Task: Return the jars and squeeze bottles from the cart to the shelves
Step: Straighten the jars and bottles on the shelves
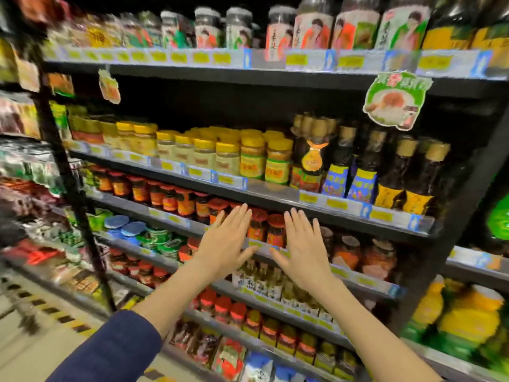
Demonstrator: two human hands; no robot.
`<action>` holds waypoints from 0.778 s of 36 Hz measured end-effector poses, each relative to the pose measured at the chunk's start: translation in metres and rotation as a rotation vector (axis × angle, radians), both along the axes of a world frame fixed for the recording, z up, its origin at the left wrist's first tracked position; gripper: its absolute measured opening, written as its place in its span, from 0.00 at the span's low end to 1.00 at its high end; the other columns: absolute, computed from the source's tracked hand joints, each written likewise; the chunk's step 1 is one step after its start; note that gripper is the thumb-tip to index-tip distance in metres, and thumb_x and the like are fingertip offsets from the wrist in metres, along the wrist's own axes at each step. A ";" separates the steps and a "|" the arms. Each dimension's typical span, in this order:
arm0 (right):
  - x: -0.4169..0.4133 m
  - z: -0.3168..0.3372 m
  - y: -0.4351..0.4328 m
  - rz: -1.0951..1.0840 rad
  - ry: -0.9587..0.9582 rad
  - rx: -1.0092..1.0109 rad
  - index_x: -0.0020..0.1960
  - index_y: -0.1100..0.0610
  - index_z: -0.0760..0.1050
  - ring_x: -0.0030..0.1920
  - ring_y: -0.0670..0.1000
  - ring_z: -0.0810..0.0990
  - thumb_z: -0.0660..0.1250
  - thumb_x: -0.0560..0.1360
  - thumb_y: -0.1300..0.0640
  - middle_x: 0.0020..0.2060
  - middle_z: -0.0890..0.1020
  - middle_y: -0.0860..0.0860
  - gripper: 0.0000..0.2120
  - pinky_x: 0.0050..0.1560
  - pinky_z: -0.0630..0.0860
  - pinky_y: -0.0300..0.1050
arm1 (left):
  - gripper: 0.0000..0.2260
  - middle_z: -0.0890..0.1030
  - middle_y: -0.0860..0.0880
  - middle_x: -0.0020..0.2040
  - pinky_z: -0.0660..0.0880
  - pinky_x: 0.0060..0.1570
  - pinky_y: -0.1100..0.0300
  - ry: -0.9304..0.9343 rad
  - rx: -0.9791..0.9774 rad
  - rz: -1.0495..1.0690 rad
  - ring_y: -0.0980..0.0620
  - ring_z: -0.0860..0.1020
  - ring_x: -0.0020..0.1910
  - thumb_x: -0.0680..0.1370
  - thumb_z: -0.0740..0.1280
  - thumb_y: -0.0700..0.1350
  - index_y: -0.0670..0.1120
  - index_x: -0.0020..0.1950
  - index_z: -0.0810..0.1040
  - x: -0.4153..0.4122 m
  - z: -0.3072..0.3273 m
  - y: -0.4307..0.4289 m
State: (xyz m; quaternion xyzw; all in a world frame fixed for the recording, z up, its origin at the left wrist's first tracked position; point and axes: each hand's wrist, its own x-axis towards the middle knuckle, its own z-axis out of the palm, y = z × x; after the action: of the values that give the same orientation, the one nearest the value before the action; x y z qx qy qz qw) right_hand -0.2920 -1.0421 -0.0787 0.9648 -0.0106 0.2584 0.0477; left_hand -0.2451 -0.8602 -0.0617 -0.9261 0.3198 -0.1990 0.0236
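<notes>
Rising from the lower left of the frame, a blue sleeve (110,348) led up to the left hand (224,241), with the right hand (303,249) beside it. Both were flat and empty, fingers straight and spread wide, palms facing the shelving, probably poised between items. Just beyond the fingertips, at centre frame, a packed row of red-lidded jars (265,230) showed in the gap between the hands. Higher up stood yellow-lidded jars (228,158) and, to their right, dark sauce bottles (396,175). The cart lay out of view, so no jar or squeeze bottle awaiting return could be seen.
</notes>
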 end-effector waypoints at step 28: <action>0.170 0.020 0.027 -0.245 -0.002 -0.040 0.69 0.65 0.67 0.68 0.60 0.70 0.55 0.71 0.34 0.68 0.71 0.62 0.40 0.67 0.63 0.60 | 0.39 0.45 0.45 0.78 0.45 0.74 0.51 -0.048 0.026 -0.242 0.49 0.46 0.77 0.73 0.37 0.66 0.42 0.76 0.43 0.206 0.026 -0.005</action>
State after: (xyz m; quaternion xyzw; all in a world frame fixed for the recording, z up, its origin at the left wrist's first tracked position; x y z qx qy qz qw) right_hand -0.1217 -1.0152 -0.0592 0.9548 -0.1234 0.2518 0.0981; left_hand -0.0393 -0.8652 -0.0358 -0.8754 0.4310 -0.2183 0.0189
